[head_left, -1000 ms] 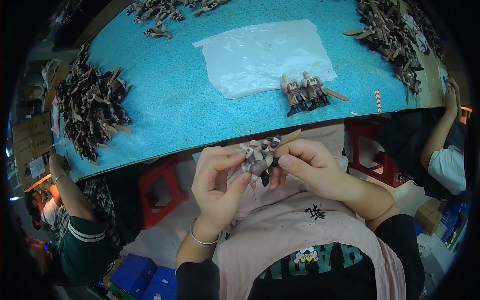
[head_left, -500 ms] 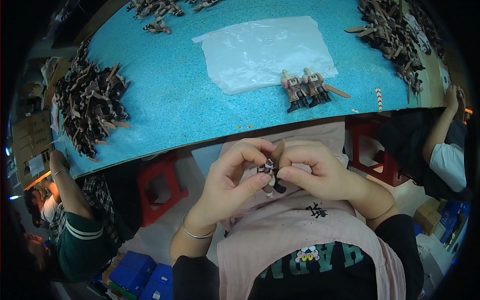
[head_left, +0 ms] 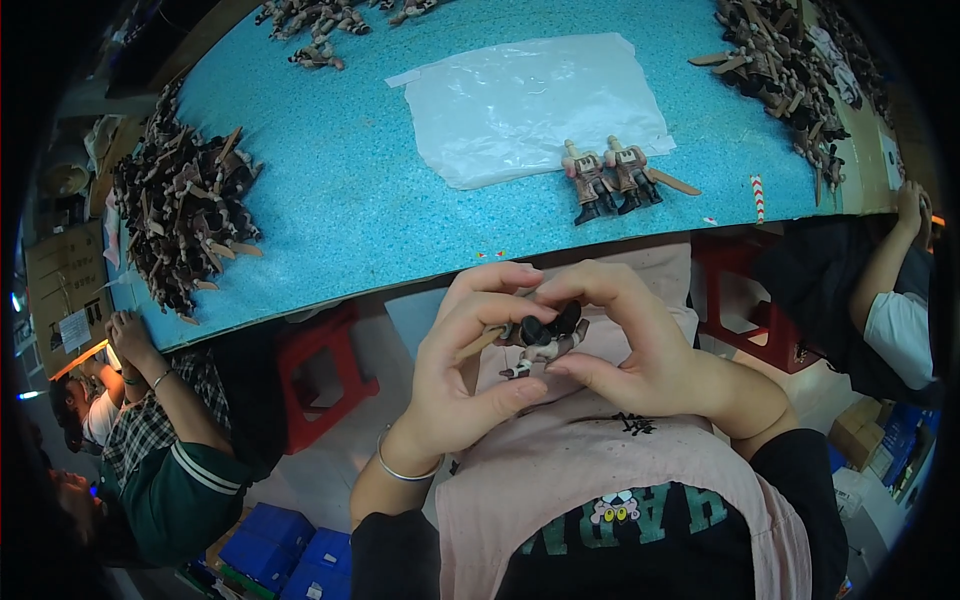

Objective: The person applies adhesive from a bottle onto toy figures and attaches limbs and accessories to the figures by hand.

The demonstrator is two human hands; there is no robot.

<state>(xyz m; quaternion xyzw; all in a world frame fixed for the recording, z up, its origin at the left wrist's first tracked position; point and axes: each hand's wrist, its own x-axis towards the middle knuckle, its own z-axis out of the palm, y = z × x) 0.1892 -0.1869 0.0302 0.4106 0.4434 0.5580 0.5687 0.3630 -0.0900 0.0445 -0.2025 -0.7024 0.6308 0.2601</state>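
Between my two hands, just off the table's near edge, is a small toy figurine with black boots and pale and dark brown parts. It lies roughly sideways, boots toward my right hand. My left hand is closed around its upper end, and a flat tan piece pokes out among the fingers. My right hand curves around the boot end, thumb and fingers closed against the figurine. Parts of it are hidden by my fingers. Two similar figurines lie side by side on the blue table.
Heaps of figurines lie at the table's left and far right, with more at the back. A white plastic sheet is spread mid-table. Red stools stand below. People sit at left and right.
The figurine has been turned in my hands: its black boots now point up and right, and the tan piece now points left. The person at left has shifted their arms.
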